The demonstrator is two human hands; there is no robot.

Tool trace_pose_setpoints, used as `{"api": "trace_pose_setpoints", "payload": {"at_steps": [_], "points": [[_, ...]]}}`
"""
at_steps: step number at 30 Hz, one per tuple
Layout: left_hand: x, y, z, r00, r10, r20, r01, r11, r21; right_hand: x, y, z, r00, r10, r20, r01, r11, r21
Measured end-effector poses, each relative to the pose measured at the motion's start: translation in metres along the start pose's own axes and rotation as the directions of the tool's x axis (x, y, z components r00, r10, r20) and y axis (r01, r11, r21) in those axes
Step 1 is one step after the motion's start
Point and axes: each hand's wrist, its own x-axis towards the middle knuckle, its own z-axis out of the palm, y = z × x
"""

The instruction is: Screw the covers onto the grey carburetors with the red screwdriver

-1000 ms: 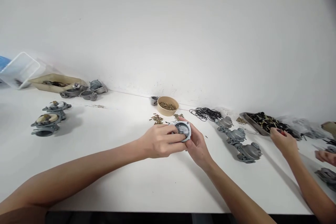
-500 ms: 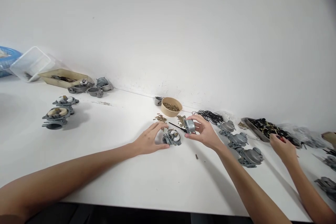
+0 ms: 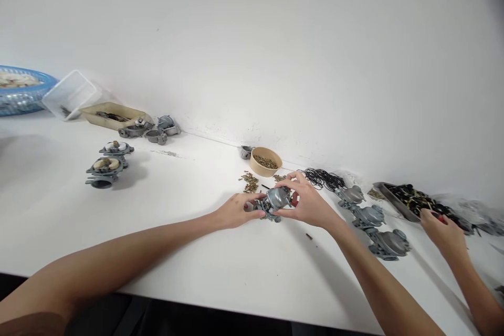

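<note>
One head-worn view, looking forward and down across the white worktop, pale wall ahead, fairly near; right edge perhaps blurred

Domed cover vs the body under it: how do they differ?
The domed cover is smooth and rounded; the body is irregular.
The right hand holds the domed cover; the left hand grips the body.
The domed cover is mostly visible; the body is largely hidden.
Both look grey and metallic.
</note>
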Motion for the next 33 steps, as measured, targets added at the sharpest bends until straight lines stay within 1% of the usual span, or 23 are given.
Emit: {"api": "trace_pose_setpoints", "payload": {"at_steps": [3,5,7,11,14,18,22,24,26,27,28,30,31,32,33], "points": [[0.001,-0.002,-0.001,0.999,0.046,0.013,-0.046,0.998,0.038,-0.002,0.004,-0.007,0.991,-0.125,0.044,0.126,0.992,-0.025],[0.001,-0.005,-0.002,0.996,0.086,0.028,-0.087,0.995,0.049,-0.004,0.007,-0.011,0.975,-0.208,0.081,0.213,0.975,-0.057],[0.002,-0.009,-0.002,0.991,0.121,0.048,-0.124,0.991,0.051,-0.004,0.008,-0.014,0.952,-0.269,0.143,0.283,0.956,-0.084],[0.005,-0.013,-0.002,0.981,0.182,0.072,-0.185,0.982,0.038,0.001,0.008,-0.012,0.912,-0.298,0.283,0.337,0.936,-0.103],[0.007,-0.013,-0.003,0.979,0.193,0.07,-0.196,0.98,0.038,0.005,0.008,-0.007,0.902,-0.296,0.313,0.345,0.932,-0.113],[0.007,-0.013,-0.004,0.984,0.171,0.051,-0.173,0.984,0.042,0.007,0.012,-0.002,0.91,-0.254,0.327,0.311,0.941,-0.133],[0.005,-0.007,-0.002,0.986,0.161,0.05,-0.163,0.986,0.037,0.004,0.016,0.002,0.915,-0.219,0.34,0.277,0.952,-0.131],[0.005,-0.004,-0.003,0.987,0.152,0.049,-0.154,0.988,0.027,0.0,0.02,0.0,0.922,-0.198,0.332,0.249,0.962,-0.116],[0.006,-0.002,-0.008,0.992,0.127,-0.005,-0.127,0.992,0.026,-0.005,0.029,-0.006,0.935,-0.169,0.313,0.204,0.976,-0.083],[0.007,-0.003,-0.012,0.993,0.108,-0.055,-0.106,0.993,0.05,-0.008,0.036,-0.011,0.946,-0.152,0.287,0.176,0.983,-0.059],[0.009,-0.005,-0.017,0.99,0.088,-0.114,-0.076,0.991,0.11,-0.012,0.044,-0.016,0.959,-0.134,0.25,0.147,0.988,-0.035],[0.013,-0.011,-0.028,0.976,0.06,-0.211,0.003,0.958,0.286,-0.021,0.064,-0.026,0.982,-0.073,0.176,0.074,0.997,0.004],[0.015,-0.016,-0.033,0.97,0.05,-0.237,0.042,0.93,0.366,-0.026,0.074,-0.029,0.984,-0.026,0.179,0.024,1.0,0.014],[0.018,-0.021,-0.038,0.967,0.044,-0.251,0.07,0.9,0.43,-0.031,0.083,-0.031,0.975,0.035,0.22,-0.04,0.999,0.018],[0.02,-0.026,-0.04,0.967,0.047,-0.252,0.083,0.873,0.481,-0.037,0.091,-0.031,0.953,0.103,0.284,-0.111,0.994,0.014]]}}
